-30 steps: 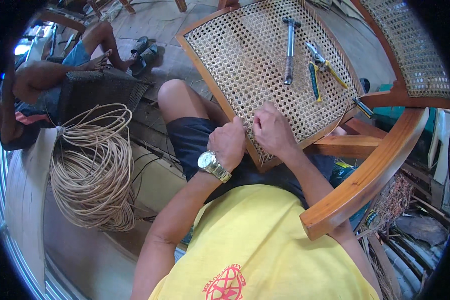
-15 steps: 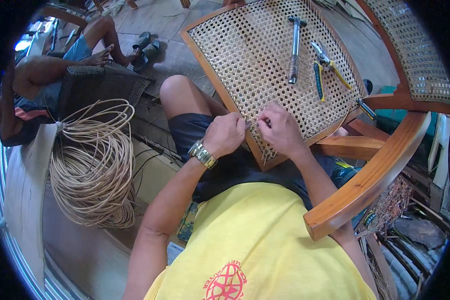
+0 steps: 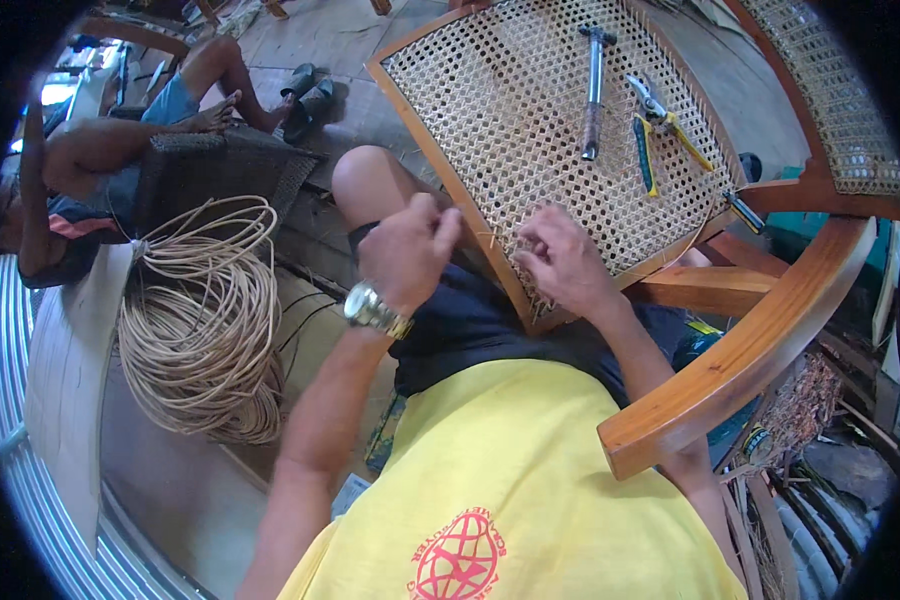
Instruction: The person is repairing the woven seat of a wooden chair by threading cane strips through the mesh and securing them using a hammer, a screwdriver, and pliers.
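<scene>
A wooden chair frame with a woven cane panel (image 3: 510, 120) rests across my lap, loose strand ends sticking up at its near corner. My left hand (image 3: 405, 255), somewhat blurred, is off the panel's left rail, fingers curled and thumb beside them; what it holds, if anything, does not show. Over the near corner of the weave, my right hand (image 3: 572, 265) has its fingers bent and drawn together, and anything between them is too small to make out. On the cane lie a hammer (image 3: 593, 95) and yellow-and-green-handled pruning shears (image 3: 660, 130).
A curved wooden armrest (image 3: 740, 350) crosses above my right forearm. Another dark-handled tool (image 3: 743, 212) sits at the panel's right corner. A big coil of rattan (image 3: 205, 340) hangs at left. Behind it a person's bare legs (image 3: 150, 140) rest by a dark woven seat.
My left hand has pulled back left and away from the panel's rail. My right hand stays over the near corner, its fingers slightly shifted. The hammer and shears still lie on the cane.
</scene>
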The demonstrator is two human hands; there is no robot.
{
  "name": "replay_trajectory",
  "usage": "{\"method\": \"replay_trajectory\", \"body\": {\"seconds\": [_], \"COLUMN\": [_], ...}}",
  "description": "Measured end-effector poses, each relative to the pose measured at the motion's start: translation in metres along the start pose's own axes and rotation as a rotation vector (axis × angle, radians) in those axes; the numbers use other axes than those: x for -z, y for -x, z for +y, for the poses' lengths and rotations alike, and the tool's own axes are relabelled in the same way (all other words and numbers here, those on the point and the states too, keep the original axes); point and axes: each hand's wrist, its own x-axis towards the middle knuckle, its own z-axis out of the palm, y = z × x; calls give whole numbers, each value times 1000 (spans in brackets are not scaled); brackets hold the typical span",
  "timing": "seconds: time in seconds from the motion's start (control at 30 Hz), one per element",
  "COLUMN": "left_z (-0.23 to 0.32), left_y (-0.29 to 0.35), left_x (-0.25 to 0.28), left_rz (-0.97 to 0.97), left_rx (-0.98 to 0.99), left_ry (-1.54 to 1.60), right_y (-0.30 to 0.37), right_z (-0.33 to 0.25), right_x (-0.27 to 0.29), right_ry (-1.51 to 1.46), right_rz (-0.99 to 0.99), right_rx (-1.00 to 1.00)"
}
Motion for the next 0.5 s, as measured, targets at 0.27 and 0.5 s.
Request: {"method": "replay_trajectory", "body": {"seconds": [0.27,0.5], "left_z": [3,1], "left_y": [25,25], "left_x": [-51,-77], "left_rz": [156,234], "left_rx": [131,-46], "left_ry": [601,529], "right_y": [-4,-17], "right_z": [1,4], "right_x": [2,4], "right_ry": [-138,0], "right_rz": [46,74], "right_rx": [-149,-73]}}
